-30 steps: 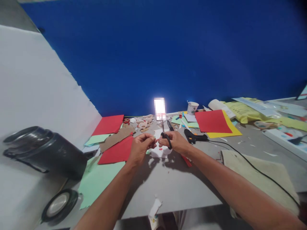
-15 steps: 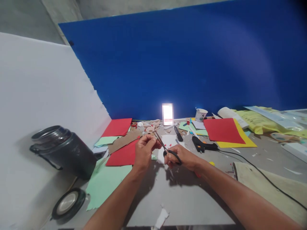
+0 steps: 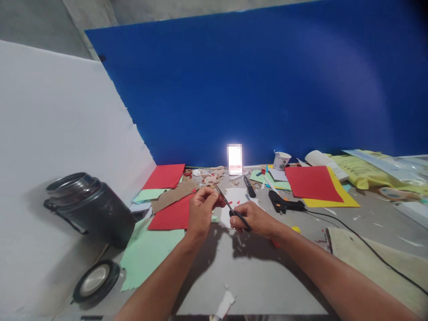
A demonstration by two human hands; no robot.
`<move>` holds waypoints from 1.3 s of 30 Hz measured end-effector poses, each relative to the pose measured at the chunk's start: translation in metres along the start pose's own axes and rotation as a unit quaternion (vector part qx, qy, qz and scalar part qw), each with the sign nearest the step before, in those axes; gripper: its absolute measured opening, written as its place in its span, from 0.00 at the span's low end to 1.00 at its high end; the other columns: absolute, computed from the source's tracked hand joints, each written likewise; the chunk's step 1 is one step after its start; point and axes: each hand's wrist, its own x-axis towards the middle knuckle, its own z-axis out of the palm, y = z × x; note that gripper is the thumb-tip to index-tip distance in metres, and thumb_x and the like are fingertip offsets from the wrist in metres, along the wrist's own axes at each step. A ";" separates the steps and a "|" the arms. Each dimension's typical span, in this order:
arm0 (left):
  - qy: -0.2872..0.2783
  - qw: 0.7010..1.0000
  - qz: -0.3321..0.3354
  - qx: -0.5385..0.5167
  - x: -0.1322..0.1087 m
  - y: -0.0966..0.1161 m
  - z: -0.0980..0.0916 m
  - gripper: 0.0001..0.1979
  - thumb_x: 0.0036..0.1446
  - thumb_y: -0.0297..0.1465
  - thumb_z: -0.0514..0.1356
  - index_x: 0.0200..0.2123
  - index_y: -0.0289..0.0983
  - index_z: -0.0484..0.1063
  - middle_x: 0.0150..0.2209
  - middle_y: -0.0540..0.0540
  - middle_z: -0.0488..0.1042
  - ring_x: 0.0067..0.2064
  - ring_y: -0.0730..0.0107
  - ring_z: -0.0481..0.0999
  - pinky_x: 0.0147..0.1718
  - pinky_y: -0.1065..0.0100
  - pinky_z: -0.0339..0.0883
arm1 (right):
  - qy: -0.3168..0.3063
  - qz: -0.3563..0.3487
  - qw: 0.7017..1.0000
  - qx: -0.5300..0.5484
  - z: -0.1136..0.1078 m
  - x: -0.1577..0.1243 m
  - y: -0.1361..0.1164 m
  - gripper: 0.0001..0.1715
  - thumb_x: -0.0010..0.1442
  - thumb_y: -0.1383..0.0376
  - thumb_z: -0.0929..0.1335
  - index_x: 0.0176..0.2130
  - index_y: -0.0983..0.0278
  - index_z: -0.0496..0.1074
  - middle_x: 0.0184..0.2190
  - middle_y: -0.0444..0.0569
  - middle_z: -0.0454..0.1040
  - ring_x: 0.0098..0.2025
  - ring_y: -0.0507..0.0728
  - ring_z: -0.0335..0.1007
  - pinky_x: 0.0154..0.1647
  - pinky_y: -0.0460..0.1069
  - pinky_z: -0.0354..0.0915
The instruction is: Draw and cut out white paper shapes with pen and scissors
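My right hand (image 3: 250,218) grips a pair of scissors (image 3: 240,220) by the black handles, and the metal blades point up and left toward my other hand. The blades look nearly closed. My left hand (image 3: 202,207) is pinched, thumb against fingers, right beside the blades. Whatever sits in that pinch is too small to make out. Beyond the scissors lies a white sheet of paper (image 3: 236,195) with small red paper bits on it. Under my left wrist is a red sheet (image 3: 170,214), partly covered by a strip of corrugated cardboard (image 3: 174,196).
A dark flask (image 3: 96,209) leans at left, its lid (image 3: 96,284) near the table edge. Pale green paper (image 3: 150,258) lies close by. To the right are a black glue gun (image 3: 284,204) with its cord, red paper (image 3: 312,183) over yellow, a cup (image 3: 281,161) and beige cloth (image 3: 371,254).
The scissor blades have drawn closer together and the handles in my right hand have closed a little. My left hand keeps its pinch almost in place. The view has shifted slightly.
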 end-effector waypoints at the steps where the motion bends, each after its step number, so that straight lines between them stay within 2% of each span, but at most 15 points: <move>1: -0.001 1.000 0.000 -0.001 0.000 -0.001 0.000 0.09 0.49 0.33 0.66 0.24 0.37 0.69 0.22 0.52 0.74 0.26 0.72 0.74 0.32 0.69 0.69 | 0.000 0.001 1.000 -0.001 0.000 0.000 0.000 0.20 0.55 0.54 0.69 0.21 0.66 0.70 0.17 0.42 0.64 0.23 0.49 0.55 0.25 0.46 0.51; 12: 0.003 1.000 -0.005 0.000 0.000 0.001 0.000 0.09 0.48 0.33 0.67 0.24 0.37 0.70 0.22 0.50 0.75 0.27 0.71 0.75 0.33 0.68 0.70 | 0.010 0.015 1.000 0.001 0.000 0.000 0.002 0.21 0.55 0.54 0.70 0.20 0.66 0.68 0.16 0.40 0.63 0.22 0.48 0.53 0.24 0.46 0.50; 17: 0.003 1.000 -0.017 -0.015 -0.001 0.003 0.002 0.09 0.46 0.33 0.68 0.23 0.36 0.71 0.22 0.51 0.74 0.27 0.72 0.75 0.33 0.68 0.71 | 0.008 0.013 0.998 0.068 0.003 0.003 0.012 0.21 0.57 0.54 0.71 0.22 0.66 0.71 0.17 0.42 0.66 0.22 0.49 0.55 0.24 0.46 0.51; 22: -0.009 0.997 -0.068 -0.029 0.000 0.002 0.001 0.10 0.43 0.34 0.70 0.25 0.35 0.74 0.24 0.49 0.76 0.28 0.71 0.77 0.34 0.67 0.72 | 0.108 0.009 0.979 0.174 0.002 0.005 0.009 0.18 0.54 0.54 0.74 0.34 0.66 0.76 0.26 0.46 0.74 0.26 0.50 0.61 0.28 0.46 0.56; 25: -0.026 0.996 -0.086 -0.009 -0.001 0.000 0.002 0.11 0.40 0.34 0.71 0.24 0.35 0.75 0.23 0.47 0.77 0.27 0.70 0.77 0.33 0.67 0.72 | 0.184 -0.019 0.965 0.185 -0.004 0.006 0.004 0.21 0.49 0.56 0.78 0.39 0.66 0.76 0.31 0.46 0.75 0.31 0.52 0.66 0.33 0.47 0.62; 27: -0.038 0.995 -0.089 0.014 -0.002 -0.001 0.003 0.11 0.40 0.34 0.71 0.23 0.35 0.76 0.23 0.46 0.78 0.26 0.69 0.77 0.32 0.66 0.72 | 0.214 -0.041 0.959 0.179 -0.006 0.005 0.003 0.22 0.49 0.56 0.78 0.40 0.65 0.76 0.33 0.46 0.75 0.33 0.53 0.68 0.36 0.48 0.65; 34: -0.090 0.990 -0.043 0.101 -0.011 0.001 0.009 0.07 0.46 0.32 0.68 0.21 0.36 0.77 0.22 0.47 0.77 0.25 0.69 0.73 0.30 0.68 0.68 | 0.211 -0.046 0.964 0.153 -0.008 0.003 -0.004 0.17 0.49 0.60 0.76 0.37 0.66 0.74 0.31 0.44 0.74 0.31 0.52 0.67 0.35 0.47 0.64; 39: -0.106 0.987 -0.038 0.118 -0.012 0.001 0.010 0.07 0.46 0.33 0.68 0.21 0.37 0.76 0.20 0.47 0.75 0.25 0.69 0.72 0.30 0.68 0.68 | 0.189 -0.037 0.969 0.156 -0.008 0.002 -0.006 0.15 0.47 0.62 0.75 0.36 0.65 0.74 0.28 0.42 0.73 0.28 0.50 0.64 0.32 0.46 0.62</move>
